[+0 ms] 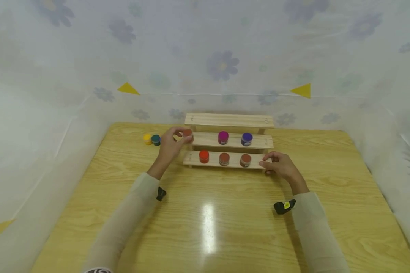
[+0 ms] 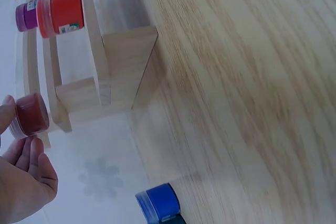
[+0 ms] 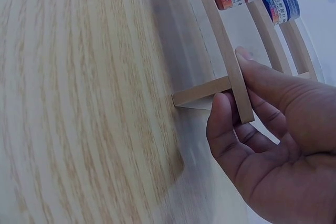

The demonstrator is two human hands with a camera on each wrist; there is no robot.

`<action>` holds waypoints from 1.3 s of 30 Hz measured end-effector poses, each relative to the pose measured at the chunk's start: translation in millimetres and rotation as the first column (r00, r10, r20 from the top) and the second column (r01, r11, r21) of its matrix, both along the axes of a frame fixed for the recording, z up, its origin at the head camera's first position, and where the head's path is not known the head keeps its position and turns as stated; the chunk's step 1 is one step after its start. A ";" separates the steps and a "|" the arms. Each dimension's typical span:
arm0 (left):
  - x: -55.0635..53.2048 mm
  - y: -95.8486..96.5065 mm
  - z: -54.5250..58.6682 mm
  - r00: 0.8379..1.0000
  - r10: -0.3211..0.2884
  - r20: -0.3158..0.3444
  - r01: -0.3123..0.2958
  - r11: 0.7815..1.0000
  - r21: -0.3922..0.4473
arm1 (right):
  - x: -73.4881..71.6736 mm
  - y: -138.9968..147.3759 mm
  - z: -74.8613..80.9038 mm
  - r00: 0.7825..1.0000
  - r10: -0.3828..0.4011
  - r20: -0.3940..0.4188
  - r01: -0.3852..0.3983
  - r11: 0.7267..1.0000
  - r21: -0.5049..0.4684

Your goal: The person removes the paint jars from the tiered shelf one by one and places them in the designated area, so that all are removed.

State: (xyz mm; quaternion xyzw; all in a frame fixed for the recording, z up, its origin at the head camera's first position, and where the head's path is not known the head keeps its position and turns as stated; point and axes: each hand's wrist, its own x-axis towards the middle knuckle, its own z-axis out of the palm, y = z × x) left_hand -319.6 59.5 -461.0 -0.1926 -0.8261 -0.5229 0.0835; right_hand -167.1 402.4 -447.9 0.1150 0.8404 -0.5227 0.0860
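My left hand point(image 1: 171, 146) pinches a small brown paint jar point(image 2: 32, 115) between thumb and fingers, at the left end of the middle step of a three-step wooden rack point(image 1: 229, 119). With thumb above and fingers below, my right hand point(image 3: 283, 145) grips the right end of the lowest step. On that step stand a red paint jar point(image 1: 204, 156) and two brown paint jars point(image 1: 224, 159), upright in a row. The middle step carries a magenta jar point(image 1: 223, 137) and a dark blue jar point(image 1: 246, 139). No jars stand on the top step.
Left of the rack, a yellow jar point(image 1: 147, 139) and a dark green jar point(image 1: 155, 140) stand on the wood-grain table point(image 1: 177, 227). A blue jar point(image 2: 158, 203) beside them is mostly hidden by my left hand in the head view. A flower-patterned sheet point(image 1: 177, 57) hangs behind the rack.
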 end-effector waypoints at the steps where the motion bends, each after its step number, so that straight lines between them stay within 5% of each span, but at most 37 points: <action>1: 0.1 -3.2 1.1 1.000 0.006 -0.003 -0.006 1.000 0.000 | 0.4 -1.3 1.3 1.000 0.000 0.001 0.000 1.000 0.005; 16: -4.3 -38.8 -11.9 0.997 0.075 0.006 -0.075 0.997 -0.002 | -10.6 16.8 -28.3 1.000 0.001 -0.012 -0.001 1.000 0.012; 29: -1.6 -63.3 -34.1 0.991 0.118 0.068 -0.113 0.991 -0.069 | -9.0 16.3 -27.7 1.000 0.000 -0.008 0.000 1.000 0.020; 39: -7.0 -75.1 -36.1 0.976 0.152 0.153 -0.128 0.980 -0.152 | -10.8 17.4 -28.0 1.000 0.001 -0.001 -0.001 1.000 0.000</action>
